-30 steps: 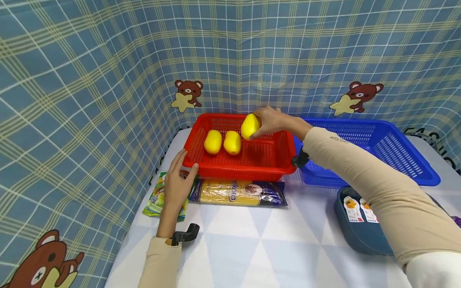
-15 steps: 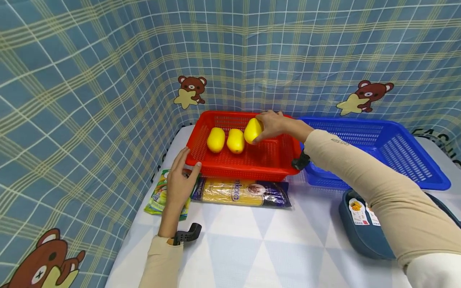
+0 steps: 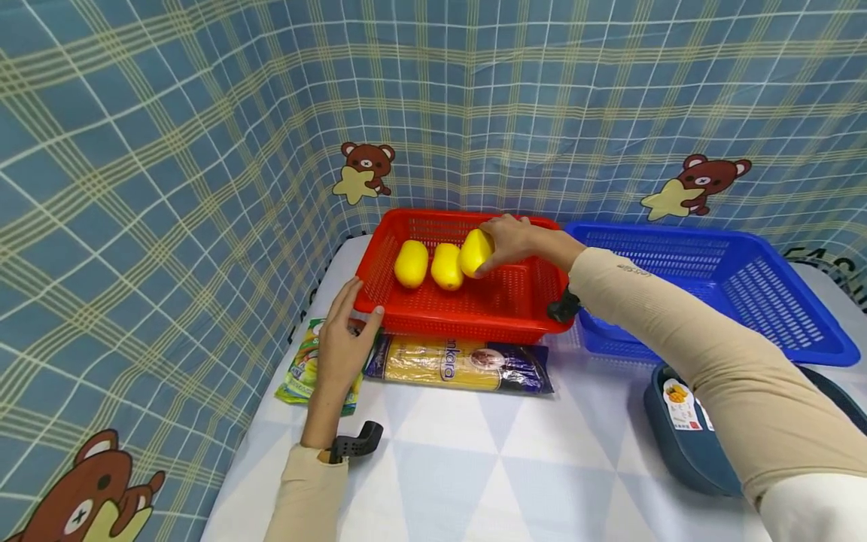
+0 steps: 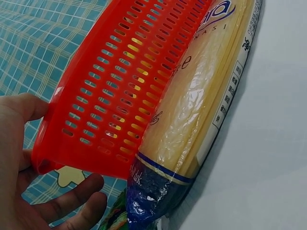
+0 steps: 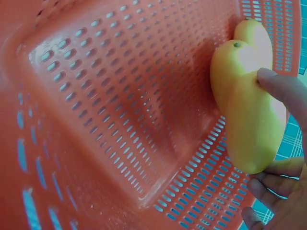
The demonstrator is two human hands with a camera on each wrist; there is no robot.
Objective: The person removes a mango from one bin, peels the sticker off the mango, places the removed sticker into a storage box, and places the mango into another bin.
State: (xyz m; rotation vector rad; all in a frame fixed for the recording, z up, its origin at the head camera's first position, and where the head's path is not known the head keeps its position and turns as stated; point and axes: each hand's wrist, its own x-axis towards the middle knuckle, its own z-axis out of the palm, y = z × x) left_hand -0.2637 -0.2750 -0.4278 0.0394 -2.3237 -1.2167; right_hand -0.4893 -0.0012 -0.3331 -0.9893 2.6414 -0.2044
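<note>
My right hand grips a yellow mango inside the red basket. The right wrist view has the thumb on its upper side and fingers beneath its lower end. This mango overlaps a second mango, and another mango lies behind. From the head, the middle mango and left mango lie side by side on the basket floor. My left hand rests at the basket's front left corner, fingers extended; in the left wrist view, the thumb touches the rim.
A blue basket stands to the right of the red one. In front lie a spaghetti pack and a green packet, partly under my left hand. A dark teal container with labels sits at the right, partly behind my sleeve.
My right hand has lowered the held mango into the red basket, close beside the middle mango. The left hand has stayed at the basket corner. The head view has shifted slightly.
</note>
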